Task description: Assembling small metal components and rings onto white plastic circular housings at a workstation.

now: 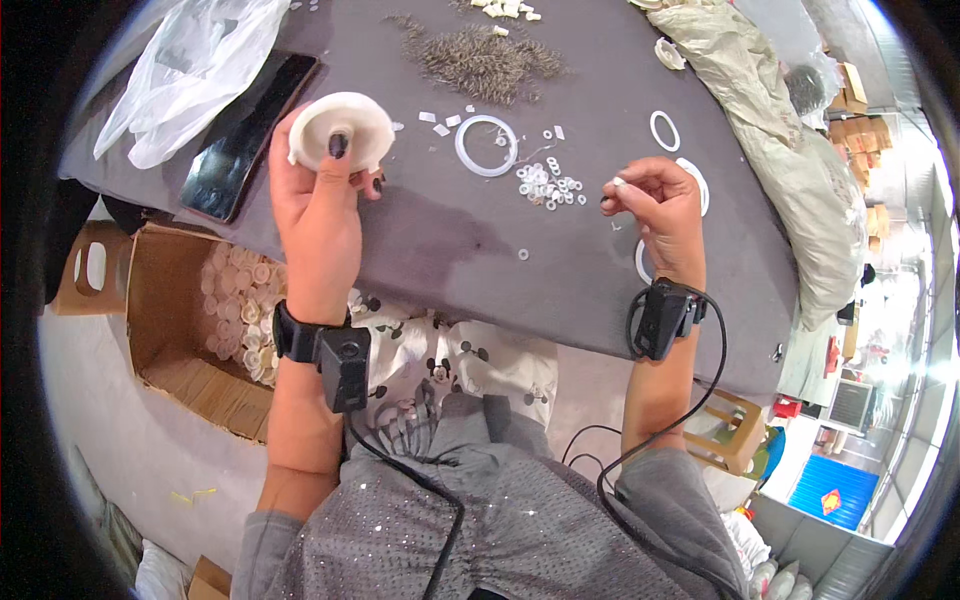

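Gripping a white plastic bowl-shaped cap (pixel 364 126) in the left hand (pixel 308 195), up over the near left part of the grey table (pixel 580 290), with the thumb pressed into the hollow and the other fingers wrapped behind. Pinching a tiny white piece (pixel 618 182) between thumb and fingertips of the right hand (pixel 665 210), honestly too small to identify. Seeing a loose pile of small white washers (pixel 548 187) between the 2 hands, near a translucent ring (pixel 460 147). Counting 3 more white rings (pixel 703 186) around the right hand, 2 of them partly hidden. Spotting a heap of small metal springs (pixel 485 62) farther back, plus a black touchscreen device (pixel 245 145) beside a clear plastic bag (pixel 200 70) on the left. Also noticing a cardboard box (pixel 200 397) of round off-white parts (pixel 235 300) below the table edge.
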`<state>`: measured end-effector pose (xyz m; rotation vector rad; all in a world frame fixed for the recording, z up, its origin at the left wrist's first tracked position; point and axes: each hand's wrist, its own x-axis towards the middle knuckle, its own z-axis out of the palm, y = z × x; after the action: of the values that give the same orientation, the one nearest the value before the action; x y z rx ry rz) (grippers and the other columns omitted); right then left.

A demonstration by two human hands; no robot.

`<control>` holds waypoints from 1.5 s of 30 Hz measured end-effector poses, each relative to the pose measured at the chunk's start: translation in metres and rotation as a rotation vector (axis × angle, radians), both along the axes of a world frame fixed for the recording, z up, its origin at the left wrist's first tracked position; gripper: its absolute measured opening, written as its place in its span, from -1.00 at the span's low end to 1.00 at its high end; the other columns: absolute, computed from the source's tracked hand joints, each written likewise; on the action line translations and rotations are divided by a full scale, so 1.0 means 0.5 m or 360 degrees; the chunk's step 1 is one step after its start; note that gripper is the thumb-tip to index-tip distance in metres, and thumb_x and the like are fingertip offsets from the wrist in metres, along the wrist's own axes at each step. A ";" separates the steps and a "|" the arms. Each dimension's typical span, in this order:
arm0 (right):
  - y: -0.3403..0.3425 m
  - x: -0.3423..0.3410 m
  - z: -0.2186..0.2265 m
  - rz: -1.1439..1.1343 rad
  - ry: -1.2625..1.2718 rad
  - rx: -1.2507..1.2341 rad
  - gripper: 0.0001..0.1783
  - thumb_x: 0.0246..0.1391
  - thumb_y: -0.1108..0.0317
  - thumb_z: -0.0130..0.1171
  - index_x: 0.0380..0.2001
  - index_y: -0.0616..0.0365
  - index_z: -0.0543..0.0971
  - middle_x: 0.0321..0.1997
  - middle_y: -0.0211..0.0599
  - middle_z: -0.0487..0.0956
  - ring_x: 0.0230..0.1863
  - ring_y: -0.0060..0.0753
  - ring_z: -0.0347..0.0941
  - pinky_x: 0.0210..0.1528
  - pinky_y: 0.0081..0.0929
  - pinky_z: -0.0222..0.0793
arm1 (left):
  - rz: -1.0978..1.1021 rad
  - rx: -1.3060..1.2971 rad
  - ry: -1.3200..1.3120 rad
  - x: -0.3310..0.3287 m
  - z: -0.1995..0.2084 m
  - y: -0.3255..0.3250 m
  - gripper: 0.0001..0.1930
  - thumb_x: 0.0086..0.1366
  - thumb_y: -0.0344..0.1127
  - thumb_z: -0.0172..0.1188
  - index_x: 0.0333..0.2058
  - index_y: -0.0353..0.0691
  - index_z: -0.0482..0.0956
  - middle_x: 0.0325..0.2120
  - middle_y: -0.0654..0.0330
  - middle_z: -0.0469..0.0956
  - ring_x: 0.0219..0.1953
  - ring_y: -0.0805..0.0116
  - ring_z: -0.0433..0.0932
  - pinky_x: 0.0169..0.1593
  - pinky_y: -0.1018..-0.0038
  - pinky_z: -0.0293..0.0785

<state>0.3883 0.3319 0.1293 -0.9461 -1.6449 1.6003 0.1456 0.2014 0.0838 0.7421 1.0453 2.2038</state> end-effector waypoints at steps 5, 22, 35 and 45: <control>-0.001 -0.009 -0.003 0.0028 -0.0586 0.0221 -0.86 -0.19 0.49 0.16 -0.44 0.24 0.53 -0.54 -0.41 0.51 -0.49 -0.66 0.41 -0.45 -0.72 0.31 | -0.0064 -0.0009 0.0063 0.003 0.002 0.005 -0.72 0.21 -0.40 0.00 -0.11 -0.27 0.24 -0.31 0.15 0.43 -0.43 0.47 0.42 -0.46 0.60 0.36; 0.025 -0.079 -0.026 0.0013 -0.0925 0.0741 -0.79 -0.17 0.36 0.18 -0.45 0.28 0.54 -0.59 -0.37 0.51 -0.53 -0.61 0.36 -0.46 -0.63 0.25 | -0.0327 -0.0169 0.0404 0.010 0.001 0.006 -0.72 0.20 -0.42 0.03 -0.11 -0.35 0.31 -0.30 0.15 0.45 -0.39 0.44 0.46 -0.39 0.55 0.43; 0.004 -0.087 0.000 0.0188 -0.0291 0.0289 -0.85 -0.03 0.42 0.08 -0.39 0.28 0.47 -0.47 -0.33 0.54 -0.50 -0.61 0.38 -0.41 -0.66 0.30 | -0.0373 -0.0260 0.1119 0.030 0.020 -0.016 -0.78 0.14 -0.38 0.11 -0.24 -0.34 0.43 -0.33 0.19 0.50 -0.28 0.46 0.46 -0.20 0.58 0.36; -0.064 -0.101 0.012 0.0509 0.0289 0.0092 -0.86 -0.01 0.53 0.06 -0.33 0.32 0.44 -0.36 -0.20 0.54 -0.28 -0.43 0.50 -0.18 -0.58 0.41 | -0.0171 0.0127 0.1707 0.068 0.029 -0.011 -0.69 -0.07 -0.66 0.05 -0.30 -0.21 0.51 -0.35 0.09 0.44 -0.38 0.28 0.51 -0.31 0.50 0.46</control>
<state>0.3377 0.2998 0.1355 -0.5081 -1.7676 1.7770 0.1794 0.1957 0.0981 2.0679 1.3138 1.6937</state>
